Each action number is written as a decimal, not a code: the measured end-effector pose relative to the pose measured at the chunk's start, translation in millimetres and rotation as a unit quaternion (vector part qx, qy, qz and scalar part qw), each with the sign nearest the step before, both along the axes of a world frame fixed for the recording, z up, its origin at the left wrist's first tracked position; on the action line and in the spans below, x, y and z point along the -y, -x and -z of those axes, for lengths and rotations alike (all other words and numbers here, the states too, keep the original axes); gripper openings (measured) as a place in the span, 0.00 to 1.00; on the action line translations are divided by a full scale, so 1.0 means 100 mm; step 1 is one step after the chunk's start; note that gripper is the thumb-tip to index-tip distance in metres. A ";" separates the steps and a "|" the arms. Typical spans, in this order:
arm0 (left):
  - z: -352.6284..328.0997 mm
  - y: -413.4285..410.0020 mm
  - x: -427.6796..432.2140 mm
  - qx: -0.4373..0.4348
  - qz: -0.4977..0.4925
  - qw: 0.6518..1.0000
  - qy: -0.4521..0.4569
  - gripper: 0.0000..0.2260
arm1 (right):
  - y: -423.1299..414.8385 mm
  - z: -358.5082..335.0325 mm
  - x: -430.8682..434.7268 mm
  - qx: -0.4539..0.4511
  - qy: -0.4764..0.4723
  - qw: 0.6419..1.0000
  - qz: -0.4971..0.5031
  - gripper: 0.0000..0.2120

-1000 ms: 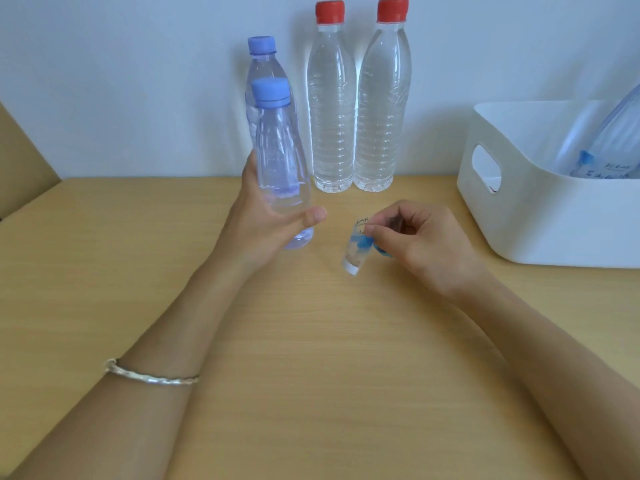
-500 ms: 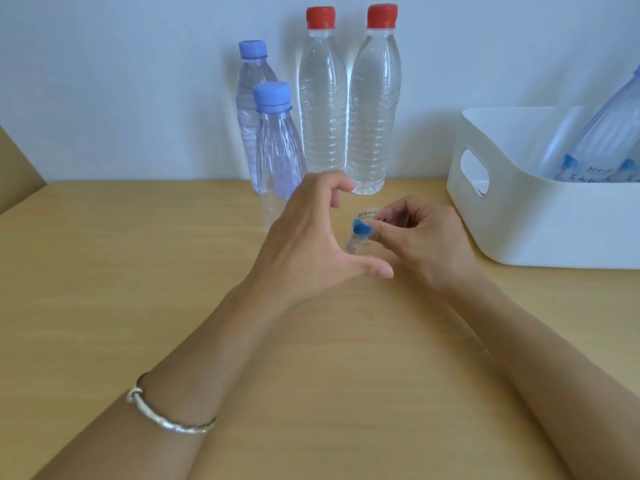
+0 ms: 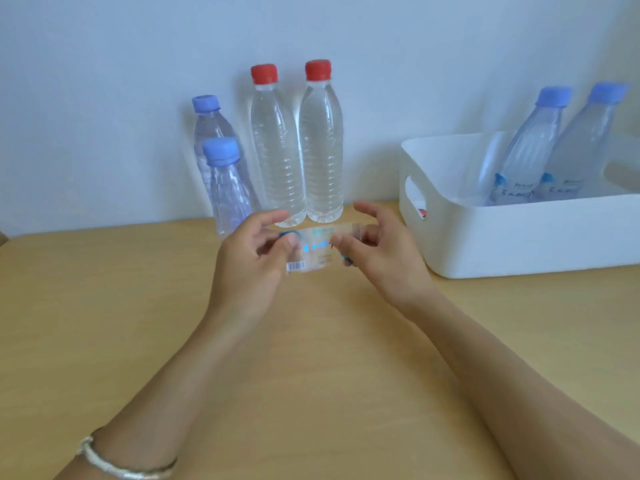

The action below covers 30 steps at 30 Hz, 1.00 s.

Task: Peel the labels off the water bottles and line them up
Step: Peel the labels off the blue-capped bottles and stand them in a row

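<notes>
Peeled label point(image 3: 313, 251): a clear film with blue print and a barcode, off its bottle. It is held in the air over the wooden table point(image 3: 104, 306), with its long axis running 9 to 3 o'clock.
Left hand point(image 3: 249, 261): pinches the film's 9 o'clock end between thumb and curled fingers.
Right hand point(image 3: 381, 261): pinches the 3 o'clock end, with the index finger lifted free above the film.
Relation that matters: the film spans both hands, so neither is free. The white bin point(image 3: 519, 244) lies at 3 o'clock from the right hand, the nearer of the two.
Stripped bottles: four stand upright at 12 o'clock from the hands.
- Red-capped bottles: one red-capped bottle point(image 3: 277, 150) and a second red-capped bottle point(image 3: 320, 150) are side by side by the wall.
- Rear blue-capped bottle point(image 3: 209, 129): at the 9 o'clock side of the red-capped pair.
- Front blue-capped bottle point(image 3: 228, 195): stands forward of the rear one, out of the row.
Labelled bottles: one labelled bottle point(image 3: 530, 147) and another labelled bottle point(image 3: 585, 143) lean in the bin at 2 o'clock, wrappers on.
Judgement: one hand must probably let go so the film can be dropped. The right hand then seems best placed to fetch from the bin, and the left to nudge the front bottle into line.
</notes>
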<state>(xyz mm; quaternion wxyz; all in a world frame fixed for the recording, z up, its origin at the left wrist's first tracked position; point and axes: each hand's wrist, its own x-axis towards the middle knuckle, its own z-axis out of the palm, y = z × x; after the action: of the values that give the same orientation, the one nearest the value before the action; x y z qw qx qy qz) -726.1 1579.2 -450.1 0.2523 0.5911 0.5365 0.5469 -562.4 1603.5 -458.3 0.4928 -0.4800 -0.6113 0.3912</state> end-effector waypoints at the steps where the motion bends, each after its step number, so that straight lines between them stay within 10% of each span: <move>1: -0.07 -0.03 -0.01 0.018 0.006 1.000 0.003 0.13 | -0.03 -0.05 0.01 -0.022 0.004 1.000 0.002 0.20; 13: -0.91 -1.05 -0.87 0.232 0.089 0.964 0.095 0.08 | -0.75 -1.37 -0.30 0.001 0.084 0.995 -0.054 0.17; 30: -0.52 -1.51 -1.20 0.209 0.080 0.959 0.172 0.13 | -1.29 -1.04 -0.92 0.135 0.106 0.982 0.083 0.10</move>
<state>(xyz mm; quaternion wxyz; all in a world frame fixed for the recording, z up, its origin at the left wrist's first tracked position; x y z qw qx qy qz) -574.7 1698.9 -398.1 0.4999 0.4524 0.5087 0.5354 -433.3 1695.4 -354.8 0.3825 -0.6274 -0.5853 0.3428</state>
